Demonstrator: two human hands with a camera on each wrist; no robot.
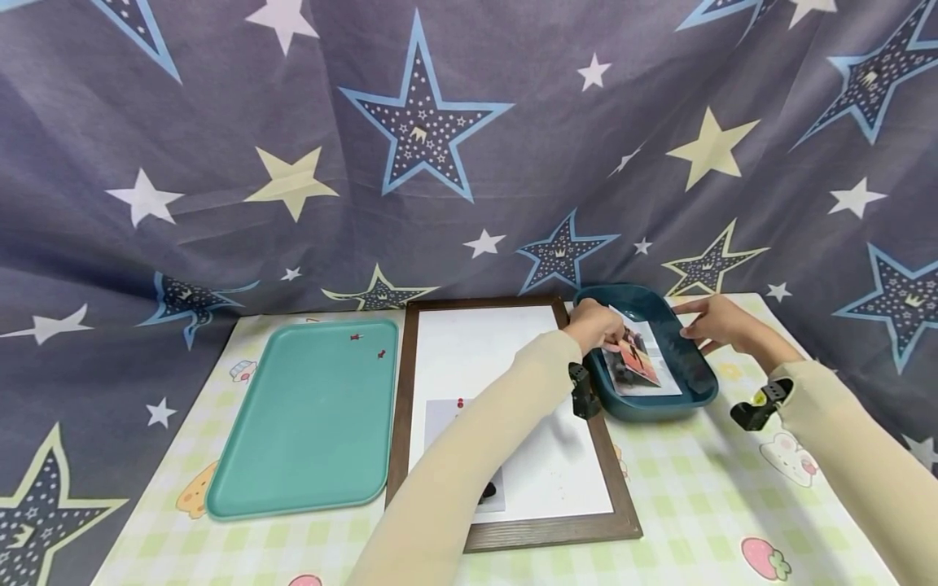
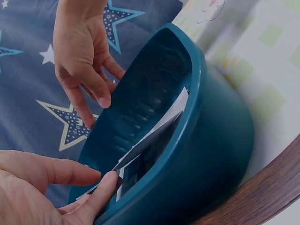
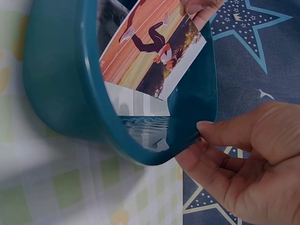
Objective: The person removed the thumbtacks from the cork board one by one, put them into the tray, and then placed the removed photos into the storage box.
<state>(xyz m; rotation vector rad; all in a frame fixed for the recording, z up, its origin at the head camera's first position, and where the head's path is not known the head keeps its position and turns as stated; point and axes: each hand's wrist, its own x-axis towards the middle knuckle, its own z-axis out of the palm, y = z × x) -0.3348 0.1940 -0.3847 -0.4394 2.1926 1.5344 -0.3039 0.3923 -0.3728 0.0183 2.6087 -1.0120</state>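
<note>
- L hand (image 1: 595,324) nearly closed, thumb & fingers pinching one end of a photo print (image 3: 164,51) w/ a running figure on an orange track
- photo's inside the dk teal bin (image 1: 659,303), tilted, above a white-edged sheet (image 1: 665,365) lying in there
- R hand (image 1: 714,320) part-curled, thumb & fingertips gripping the bin's rim on its R side, opp. the L hand
- bin sits on the surface (image 1: 681,488), just beside the R edge of a brown-framed white board (image 1: 538,350); surface has a pale green check cover w/ cartoon prints
- grey sheet (image 1: 440,415) on the board's lower half, mostly hidden by the L sleeve (image 1: 469,439); red pins (image 1: 460,403) at its top, sth black near its bottom, can't tell what
- lt green tray (image 1: 315,423) L of the board, 2 red pushpins (image 1: 381,354) near its upper R corner
- bg: dk star-print cloth (image 1: 528,49) behind it all
</note>
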